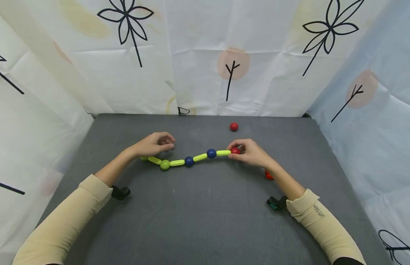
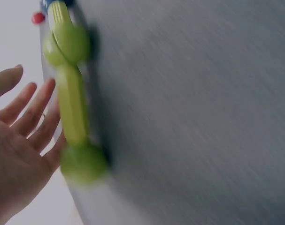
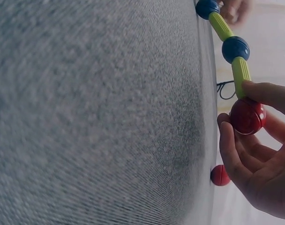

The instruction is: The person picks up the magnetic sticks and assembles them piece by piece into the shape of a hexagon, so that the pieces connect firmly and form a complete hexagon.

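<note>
A chain of balls joined by yellow-green sticks lies across the grey table. From its right end run a red ball (image 1: 235, 150), a yellow-green stick (image 1: 223, 152), two blue balls, one being the nearer blue ball (image 1: 211, 153), and a green ball (image 1: 164, 164). My right hand (image 1: 249, 151) pinches the red ball between thumb and fingers. With loosely spread fingers, my left hand (image 1: 155, 143) hovers just behind the chain's left end and holds nothing. Another green ball (image 2: 83, 163) ends the chain in the left wrist view, beside the left fingers; in the head view the hand partly hides it.
A loose red ball (image 1: 234, 126) sits toward the table's back edge. Partly hidden under the right forearm is a red piece (image 1: 268, 175). Patterned white cloth (image 1: 198, 81) hangs behind the grey table (image 1: 198, 221) and along both sides.
</note>
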`<action>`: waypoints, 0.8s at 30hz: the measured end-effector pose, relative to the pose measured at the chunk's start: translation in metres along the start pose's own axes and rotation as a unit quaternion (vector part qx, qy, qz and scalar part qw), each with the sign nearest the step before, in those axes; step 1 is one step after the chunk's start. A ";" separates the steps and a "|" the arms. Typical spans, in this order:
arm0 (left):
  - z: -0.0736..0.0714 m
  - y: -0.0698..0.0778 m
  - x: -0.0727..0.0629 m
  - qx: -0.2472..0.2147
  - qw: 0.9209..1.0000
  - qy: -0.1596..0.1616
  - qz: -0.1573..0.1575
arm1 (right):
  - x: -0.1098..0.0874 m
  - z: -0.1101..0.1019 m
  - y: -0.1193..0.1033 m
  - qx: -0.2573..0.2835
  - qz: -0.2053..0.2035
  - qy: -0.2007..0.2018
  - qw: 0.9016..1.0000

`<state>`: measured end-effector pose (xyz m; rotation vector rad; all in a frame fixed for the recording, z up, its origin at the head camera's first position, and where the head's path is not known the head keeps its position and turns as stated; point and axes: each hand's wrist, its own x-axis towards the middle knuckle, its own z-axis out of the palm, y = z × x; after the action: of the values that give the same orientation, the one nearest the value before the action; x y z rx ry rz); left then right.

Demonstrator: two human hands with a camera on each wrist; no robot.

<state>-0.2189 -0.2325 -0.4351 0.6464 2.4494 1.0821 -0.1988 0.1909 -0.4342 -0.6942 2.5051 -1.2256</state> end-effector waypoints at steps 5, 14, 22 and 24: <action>-0.009 -0.018 -0.025 0.005 1.000 -0.026 -0.011 | 0.003 -0.001 0.001 -0.014 0.017 -0.009 1.000; 0.002 -0.013 -0.052 0.014 0.997 -0.073 0.003 | 0.005 0.001 0.003 -0.030 0.035 -0.017 0.999; 0.021 -0.010 -0.061 0.045 0.999 -0.011 0.015 | 0.006 -0.002 0.007 -0.043 0.035 -0.025 0.998; 0.026 -0.009 -0.063 0.049 0.999 0.010 0.013 | 0.006 -0.003 0.009 -0.051 0.036 -0.028 0.998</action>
<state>-0.1559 -0.2573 -0.4489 0.7021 2.5306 0.9873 -0.2078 0.1948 -0.4393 -0.6479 2.5364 -1.0467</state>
